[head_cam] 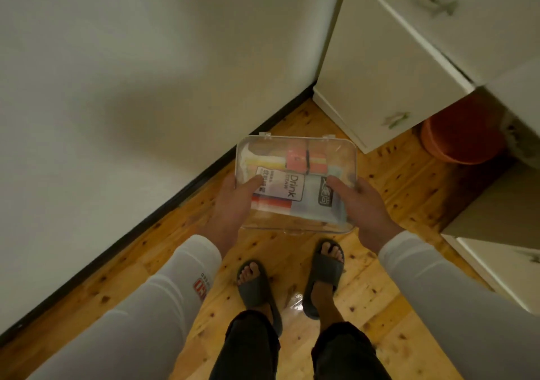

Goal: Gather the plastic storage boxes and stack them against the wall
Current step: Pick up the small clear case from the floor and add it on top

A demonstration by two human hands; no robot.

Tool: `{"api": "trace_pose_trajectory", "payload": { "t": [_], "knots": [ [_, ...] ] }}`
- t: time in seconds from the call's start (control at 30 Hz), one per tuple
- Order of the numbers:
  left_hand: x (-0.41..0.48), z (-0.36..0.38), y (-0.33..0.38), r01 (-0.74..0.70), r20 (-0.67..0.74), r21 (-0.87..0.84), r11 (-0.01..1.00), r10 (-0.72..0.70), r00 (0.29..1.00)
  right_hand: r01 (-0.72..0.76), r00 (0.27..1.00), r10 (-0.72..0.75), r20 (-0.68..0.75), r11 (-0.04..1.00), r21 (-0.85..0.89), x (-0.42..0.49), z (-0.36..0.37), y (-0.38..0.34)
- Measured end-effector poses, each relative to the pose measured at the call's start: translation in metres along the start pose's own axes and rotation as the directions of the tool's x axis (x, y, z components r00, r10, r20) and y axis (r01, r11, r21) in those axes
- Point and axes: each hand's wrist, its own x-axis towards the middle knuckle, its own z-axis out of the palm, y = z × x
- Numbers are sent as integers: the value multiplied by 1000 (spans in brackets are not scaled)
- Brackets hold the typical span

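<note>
Both hands are on one clear plastic storage box point(296, 146), held flat in front of the body over the wooden floor point(380, 306), not set down anywhere. The left grip point(233, 201) has the box's left edge and the right grip point(365, 204) has the right edge. Each one pinches the box with a thumb point(254, 184) lying on top of the lid and the fingers tucked underneath, where I can't see them.

The lid is down, with two little hinge tabs on the far edge and a latch tab on the near one. You can see straight through it: there's a packet reading "Drink Straw" point(289, 188), another pale packet beside it, and some orange and pink stuff point(304, 160) toward the far end.

The box sits close to the corner of the room. The white wall point(117, 87), with its black skirting board point(175, 195), runs along the left. A white cabinet point(380, 73) with metal handles stands to the right of the corner. An orange bucket point(458, 137) is tucked on the floor just past the cabinet, partly under something pale.

Looking down, the person has white long sleeves point(175, 292), dark trousers and dark slide sandals point(254, 286), with both feet on the floor right below the box.
</note>
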Motion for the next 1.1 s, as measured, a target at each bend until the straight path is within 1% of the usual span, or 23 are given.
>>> {"api": "trace_pose_trajectory", "payload": {
  "t": [0.17,0.3,0.43,0.6,0.67,0.8,0.87,1.0,1.1],
  "knots": [
    [-52,-4,25,-88,66,-15,996,88,994,19,999,-18,-27,998,62,-52,-17,-34],
    [-97,-4,50,-147,111,-2,989,147,983,39,999,-37,-32,995,89,-98,-35,-63],
    [-133,3,74,-214,146,27,976,208,967,67,996,-59,-74,992,106,-137,-57,-82],
    [-174,21,96,-230,243,58,971,210,947,123,981,-95,-169,979,163,-184,-88,-93],
    [-193,32,103,-261,290,76,962,229,929,146,974,-105,-202,969,200,-202,-105,-96],
    [-229,56,111,-273,390,104,957,213,896,194,956,-132,-263,954,229,-230,-137,-96],
    [-250,71,112,-287,429,126,950,208,879,207,942,-131,-308,951,230,-247,-157,-94],
    [-289,101,107,-339,497,191,921,207,842,216,929,-125,-347,947,237,-276,-199,-91],
    [-329,131,95,-328,507,207,922,186,842,226,916,-123,-383,945,235,-306,-238,-84]
  ]
}}
